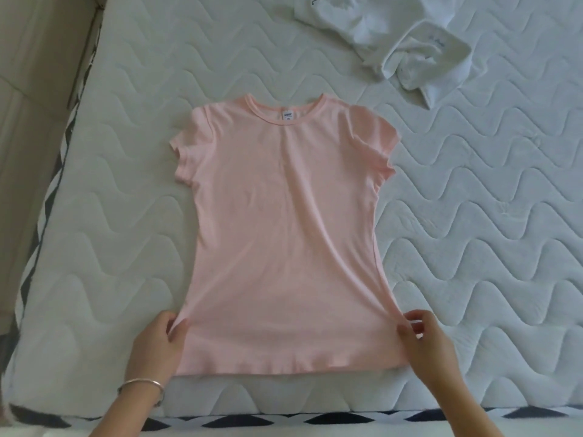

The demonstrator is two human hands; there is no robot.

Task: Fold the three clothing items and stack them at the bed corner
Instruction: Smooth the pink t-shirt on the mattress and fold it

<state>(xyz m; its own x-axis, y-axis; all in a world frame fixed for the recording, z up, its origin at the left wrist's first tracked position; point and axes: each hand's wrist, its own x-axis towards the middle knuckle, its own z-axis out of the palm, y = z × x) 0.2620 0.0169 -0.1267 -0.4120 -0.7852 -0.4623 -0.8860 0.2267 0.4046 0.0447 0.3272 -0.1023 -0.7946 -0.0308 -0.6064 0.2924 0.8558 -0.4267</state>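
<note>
Head view, and the pink T-shirt (284, 231) is laid out flat on the bed's quilted white mattress (473, 247), front up, neckline pointing away from the person and hem nearest them. Both short sleeves are spread out to the sides. Look at the bottom corners: the left hand (157, 339) pinches the shirt's left side edge just above the hem, thumb on top of the fabric, fingers curled under it. Over on the other side, the right hand (426, 342) grips the right side edge the same way, fingertips bunched on the cloth. Fabric is drawn taut between the two hands, with creases running up from each grip. A silver bracelet (142, 384) sits on the left wrist. Up at the far right, well apart from the shirt, the crumpled white clothes (347, 26) lie unfolded in a heap on the mattress.
</note>
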